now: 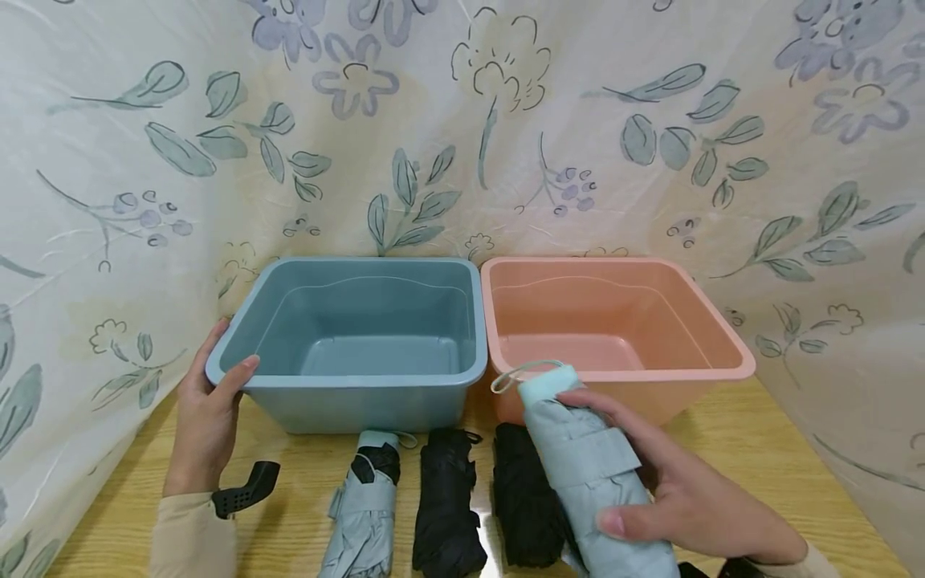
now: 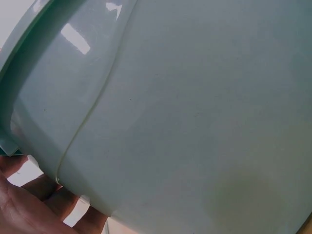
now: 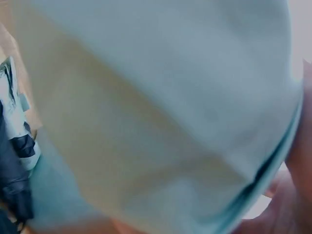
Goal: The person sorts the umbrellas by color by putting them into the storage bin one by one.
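At the left side of a blue plastic tub (image 1: 361, 407), the rim is gripped by the left hand (image 1: 205, 409), its thumb laid over the edge and its fingers set against the outside; in the left wrist view, most of the picture is filled by the tub's smooth wall. By the right hand (image 1: 682, 490), a folded light-blue umbrella (image 1: 584, 449) is held between thumb and fingers; it is tilted, its aqua-capped end and wrist loop pointed toward the tubs and seen across the front rim of a peach plastic tub (image 1: 686, 375); whether that rim is touched cannot be told. In the right wrist view, the umbrella's fabric is blurred and close.

Beneath and to the left of the held umbrella, a black folded umbrella (image 1: 522, 498) is partly covered from view; beside it, another black umbrella (image 1: 444, 506) is laid; farther left, a grey-blue umbrella (image 1: 364, 518) is marked by a black patch near its capped end. All three are set in a row on the wood-grained surface (image 1: 289, 522), in front of the tubs; the tubs are stood side by side, and behind them a floral sheet (image 1: 506, 217) is hung.
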`<act>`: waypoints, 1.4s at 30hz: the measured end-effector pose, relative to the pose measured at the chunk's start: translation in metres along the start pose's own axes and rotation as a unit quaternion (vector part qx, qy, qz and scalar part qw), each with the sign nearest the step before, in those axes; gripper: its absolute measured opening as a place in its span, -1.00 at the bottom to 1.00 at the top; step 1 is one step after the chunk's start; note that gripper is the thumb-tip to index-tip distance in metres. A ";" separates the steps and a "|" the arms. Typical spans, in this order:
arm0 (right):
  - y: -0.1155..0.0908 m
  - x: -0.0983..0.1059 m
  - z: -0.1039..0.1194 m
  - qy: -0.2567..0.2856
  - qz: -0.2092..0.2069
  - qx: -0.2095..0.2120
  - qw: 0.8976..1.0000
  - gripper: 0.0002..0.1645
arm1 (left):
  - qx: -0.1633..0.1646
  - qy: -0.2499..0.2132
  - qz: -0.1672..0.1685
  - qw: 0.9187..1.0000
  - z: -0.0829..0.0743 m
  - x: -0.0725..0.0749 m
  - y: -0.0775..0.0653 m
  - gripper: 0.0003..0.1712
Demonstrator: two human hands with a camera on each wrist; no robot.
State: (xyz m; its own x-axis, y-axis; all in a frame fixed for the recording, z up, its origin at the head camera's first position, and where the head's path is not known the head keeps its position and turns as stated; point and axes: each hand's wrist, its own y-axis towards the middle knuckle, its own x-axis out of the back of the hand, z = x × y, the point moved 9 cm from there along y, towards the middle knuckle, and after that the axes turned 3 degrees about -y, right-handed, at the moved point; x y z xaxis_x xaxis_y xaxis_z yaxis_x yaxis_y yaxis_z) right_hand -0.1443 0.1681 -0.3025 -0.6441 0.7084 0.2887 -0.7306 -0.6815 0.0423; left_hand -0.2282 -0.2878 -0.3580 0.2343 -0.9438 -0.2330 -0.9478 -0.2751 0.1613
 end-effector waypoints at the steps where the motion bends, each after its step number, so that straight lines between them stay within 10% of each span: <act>1: 0.012 -0.002 0.012 -0.027 0.000 0.018 0.999 0.08 | 0.000 -0.001 0.000 1.000 0.000 0.000 0.000 -0.20; 12: 0.156 -0.014 0.066 -0.071 0.006 0.040 0.997 0.03 | -0.005 -0.012 -0.008 1.000 -0.001 0.000 -0.001 -0.22; 26: 0.307 -0.044 0.065 -0.154 -0.010 -0.024 0.988 0.01 | -0.003 0.011 -0.021 1.000 -0.001 0.002 0.001 -0.22; 42: 0.367 -0.090 -0.005 -0.090 0.033 -0.165 0.982 0.03 | -0.008 0.001 -0.015 1.000 -0.003 0.003 0.002 -0.22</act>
State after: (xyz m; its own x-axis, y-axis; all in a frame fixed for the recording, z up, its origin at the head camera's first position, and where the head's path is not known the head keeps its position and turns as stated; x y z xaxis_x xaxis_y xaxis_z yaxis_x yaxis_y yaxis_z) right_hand -0.3554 -0.1453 -0.3180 -0.6642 0.5998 0.4461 -0.7409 -0.6076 -0.2863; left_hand -0.2285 -0.2919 -0.3559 0.2626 -0.9357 -0.2355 -0.9369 -0.3056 0.1698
